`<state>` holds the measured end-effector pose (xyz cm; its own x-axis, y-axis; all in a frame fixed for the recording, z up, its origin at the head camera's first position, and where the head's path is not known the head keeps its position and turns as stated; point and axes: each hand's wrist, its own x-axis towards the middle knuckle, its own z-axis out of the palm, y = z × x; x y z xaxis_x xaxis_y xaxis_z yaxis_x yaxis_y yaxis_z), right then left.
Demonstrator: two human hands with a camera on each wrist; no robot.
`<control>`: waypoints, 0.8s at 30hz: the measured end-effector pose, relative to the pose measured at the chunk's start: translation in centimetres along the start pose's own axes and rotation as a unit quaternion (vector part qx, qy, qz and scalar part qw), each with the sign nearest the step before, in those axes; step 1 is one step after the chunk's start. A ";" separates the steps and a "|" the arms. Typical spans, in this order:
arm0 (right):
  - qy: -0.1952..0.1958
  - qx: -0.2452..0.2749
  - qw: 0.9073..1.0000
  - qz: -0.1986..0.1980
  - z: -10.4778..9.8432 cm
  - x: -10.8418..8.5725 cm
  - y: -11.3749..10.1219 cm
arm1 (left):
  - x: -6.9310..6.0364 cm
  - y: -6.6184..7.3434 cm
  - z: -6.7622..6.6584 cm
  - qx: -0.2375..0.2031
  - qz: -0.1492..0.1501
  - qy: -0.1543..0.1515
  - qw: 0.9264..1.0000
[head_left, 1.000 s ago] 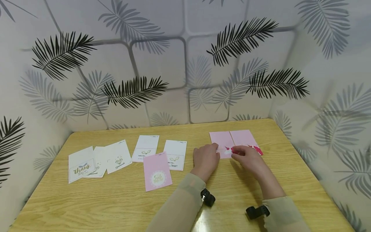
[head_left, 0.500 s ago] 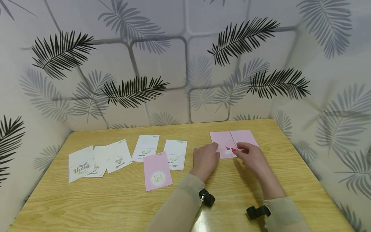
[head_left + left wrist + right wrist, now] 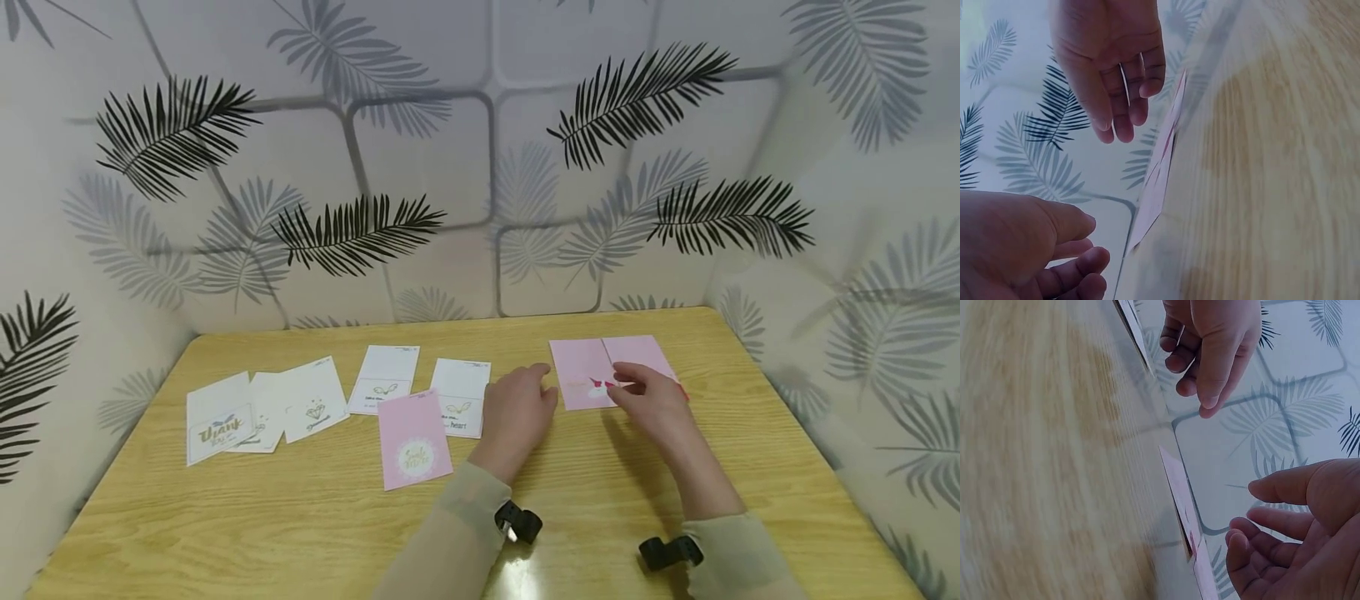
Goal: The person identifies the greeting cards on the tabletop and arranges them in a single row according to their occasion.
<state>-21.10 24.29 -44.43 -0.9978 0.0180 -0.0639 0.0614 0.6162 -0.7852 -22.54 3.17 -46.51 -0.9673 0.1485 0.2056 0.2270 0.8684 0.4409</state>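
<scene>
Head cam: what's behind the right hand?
Behind the right hand: the left pink card, mostly visible, and the top of the right pink card. Its lower part is mostly covered: a red sliver shows, the rest can't be seen.

A leaf-patterned wall (image 3: 420,158) rises behind and beside the wood-grained table (image 3: 225,533)

Pale beige sleeves (image 3: 442,546), cuffs (image 3: 474,496) loose, slightly sheer; black straps (image 3: 687,548) bearing small black devices (image 3: 654,553)
</scene>
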 end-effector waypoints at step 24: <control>-0.055 0.035 0.997 -0.042 5.5 -1.0 -4.4 | -3.8 -8.9 -6.4 -0.005 -0.071 0.045 0.996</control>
<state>-20.28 17.27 -44.33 -0.9909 -0.1200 -0.0604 -0.0165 0.5548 -0.8318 -20.21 -8.17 -45.66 -0.9756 -0.0188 0.2189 0.0909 0.8725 0.4801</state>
